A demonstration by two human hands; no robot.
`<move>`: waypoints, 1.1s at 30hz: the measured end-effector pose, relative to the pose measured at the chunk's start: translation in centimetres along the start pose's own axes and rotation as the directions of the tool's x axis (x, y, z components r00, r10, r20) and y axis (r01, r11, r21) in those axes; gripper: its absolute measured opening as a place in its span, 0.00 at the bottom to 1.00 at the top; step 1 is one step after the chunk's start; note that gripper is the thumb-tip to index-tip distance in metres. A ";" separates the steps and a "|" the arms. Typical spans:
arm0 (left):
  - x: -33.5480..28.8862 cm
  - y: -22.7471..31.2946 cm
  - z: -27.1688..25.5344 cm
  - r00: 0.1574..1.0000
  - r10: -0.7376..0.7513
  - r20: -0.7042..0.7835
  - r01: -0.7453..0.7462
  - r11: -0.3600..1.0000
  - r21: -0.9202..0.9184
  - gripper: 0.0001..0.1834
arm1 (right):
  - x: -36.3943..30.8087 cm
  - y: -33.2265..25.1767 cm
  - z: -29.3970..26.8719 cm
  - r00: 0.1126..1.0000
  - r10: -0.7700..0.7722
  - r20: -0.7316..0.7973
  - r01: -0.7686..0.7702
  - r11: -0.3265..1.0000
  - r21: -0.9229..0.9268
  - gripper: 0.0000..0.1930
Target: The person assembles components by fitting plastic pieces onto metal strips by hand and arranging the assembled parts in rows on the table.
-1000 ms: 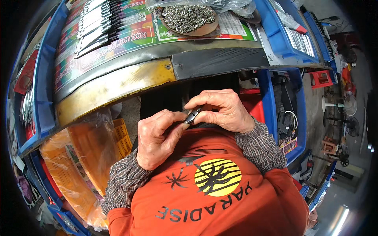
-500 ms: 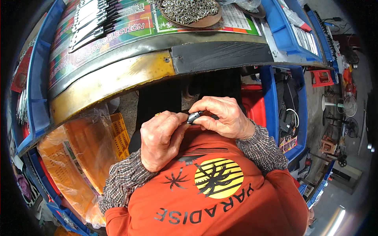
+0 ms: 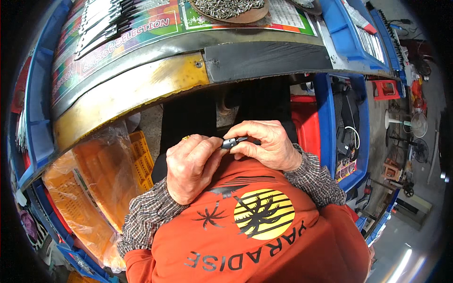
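In front of my red top, both hands meet at a small black handle-like piece [image 3: 230, 143] with pale dots on its side. The thumb and fingers of my left hand [image 3: 194, 165] pinch its left end. My right hand [image 3: 266, 144] grips the other side, where a narrow dark tip [image 3: 242, 139] shows between thumb and forefinger. The fingers hide the rest of the piece, and I cannot tell whether it is one part or two.
Beyond my hands runs the worktable's edge [image 3: 137, 92]. On the table lie a row of flat pale pieces with black ends [image 3: 106, 26] and a brown dish [image 3: 250, 20] of small metal pins. Blue bins [image 3: 322, 113] stand right; plastic-wrapped orange crates [image 3: 101, 174] stand left.
The black piece has turned slightly and shifted a little left between my fingers, showing more of its dotted side and the dark tip. Both hands keep their pinch.
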State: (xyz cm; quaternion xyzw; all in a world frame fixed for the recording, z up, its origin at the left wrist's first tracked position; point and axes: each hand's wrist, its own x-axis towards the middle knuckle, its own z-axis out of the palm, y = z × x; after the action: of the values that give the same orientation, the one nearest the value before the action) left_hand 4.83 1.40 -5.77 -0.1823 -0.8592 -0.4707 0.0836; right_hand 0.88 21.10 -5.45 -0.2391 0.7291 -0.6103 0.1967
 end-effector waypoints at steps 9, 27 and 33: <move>0.1 0.0 0.1 1.000 0.030 -0.006 -0.030 1.000 0.003 0.10 | -0.5 -0.1 -0.2 0.994 0.104 0.017 -0.105 0.982 0.159 0.11; 0.4 -0.1 0.1 1.000 0.019 -0.002 -0.019 1.000 -0.006 0.11 | -0.1 -0.5 -0.8 0.995 0.091 0.039 -0.093 0.992 0.079 0.11; 0.1 -0.1 0.2 1.000 0.006 0.005 -0.006 1.000 -0.011 0.11 | -0.2 -0.3 -0.8 0.998 0.027 0.052 -0.026 0.999 -0.037 0.10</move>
State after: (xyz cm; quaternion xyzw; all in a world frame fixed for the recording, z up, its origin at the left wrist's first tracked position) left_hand 4.67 1.53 -5.89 -0.1867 -0.8561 -0.4749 0.0819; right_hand 0.59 21.77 -5.06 -0.2491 0.7378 -0.5877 0.2196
